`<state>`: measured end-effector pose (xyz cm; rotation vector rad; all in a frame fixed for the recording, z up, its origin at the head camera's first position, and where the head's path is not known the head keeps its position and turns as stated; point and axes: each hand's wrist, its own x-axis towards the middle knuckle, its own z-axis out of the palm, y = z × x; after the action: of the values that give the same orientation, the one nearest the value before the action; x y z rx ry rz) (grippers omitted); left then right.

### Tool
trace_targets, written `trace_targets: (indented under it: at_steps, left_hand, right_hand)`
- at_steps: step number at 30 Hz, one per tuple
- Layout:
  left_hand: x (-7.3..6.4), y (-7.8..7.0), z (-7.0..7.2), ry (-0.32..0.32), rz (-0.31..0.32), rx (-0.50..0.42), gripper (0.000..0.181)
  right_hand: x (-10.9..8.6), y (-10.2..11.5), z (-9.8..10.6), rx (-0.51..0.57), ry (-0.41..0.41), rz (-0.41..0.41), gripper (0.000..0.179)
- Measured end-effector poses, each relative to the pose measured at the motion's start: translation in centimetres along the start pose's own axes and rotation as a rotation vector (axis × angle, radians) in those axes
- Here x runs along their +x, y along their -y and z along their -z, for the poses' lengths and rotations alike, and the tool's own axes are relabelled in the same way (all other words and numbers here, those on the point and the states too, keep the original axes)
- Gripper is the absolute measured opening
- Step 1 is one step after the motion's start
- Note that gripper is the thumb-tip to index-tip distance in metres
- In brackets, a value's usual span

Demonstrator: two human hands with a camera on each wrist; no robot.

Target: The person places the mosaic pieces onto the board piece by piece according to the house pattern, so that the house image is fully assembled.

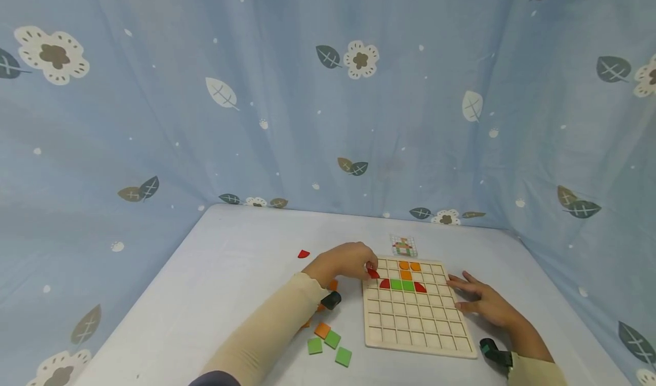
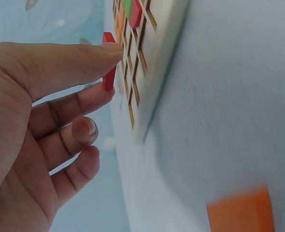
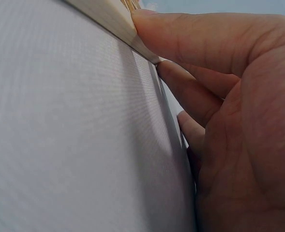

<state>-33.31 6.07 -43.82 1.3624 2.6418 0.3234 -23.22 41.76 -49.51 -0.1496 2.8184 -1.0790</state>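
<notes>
Between thumb and index finger, my left hand [image 1: 349,259] pinches a red quarter-circle tile [image 2: 109,81] over the upper left of the wooden grid board [image 1: 405,323]. The other fingers of that hand curl loosely below. Set in the board are an orange square [image 1: 406,275] with two rounded orange tiles [image 1: 415,266] above it, and two green squares [image 1: 396,284] flanked by red quarter-circles [image 1: 419,287]. My right hand [image 1: 486,302] rests at the board's right side, fingers spread, thumb and fingertips touching its edge [image 3: 118,24].
Behind the board lies a small pattern card [image 1: 404,246]. A loose red quarter-circle [image 1: 303,254] sits left of it on the white table. Green squares [image 1: 343,356] and orange tiles [image 1: 322,330] lie left of the board, some partly under the left forearm. A blue curtain [image 1: 287,118] surrounds the table.
</notes>
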Motion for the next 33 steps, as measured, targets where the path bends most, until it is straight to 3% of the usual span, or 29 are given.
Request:
trace_targets:
  at_steps: [12, 19, 24, 33]
  left_hand:
    - [3.0, -3.3, -0.8, 0.005, -0.082, 0.002, 0.014]
    - [4.1, -4.5, -1.4, 0.039, -0.092, 0.006, 0.017]
    - [5.1, -5.4, -2.1, 0.024, -0.148, 0.021, 0.008]
    - [6.5, -7.0, -2.8, 0.01, -0.184, 0.016, 0.006]
  right_hand:
    - [0.0, 0.1, 0.2, 0.004, -0.006, 0.002, 0.072]
    - [-0.1, 0.0, 0.0, 0.0, 0.008, -0.012, 0.072]
    - [-0.2, 0.1, -0.1, -0.001, 0.004, 0.0, 0.071]
    - [0.0, -0.4, 0.0, -0.009, 0.006, 0.034, 0.068]
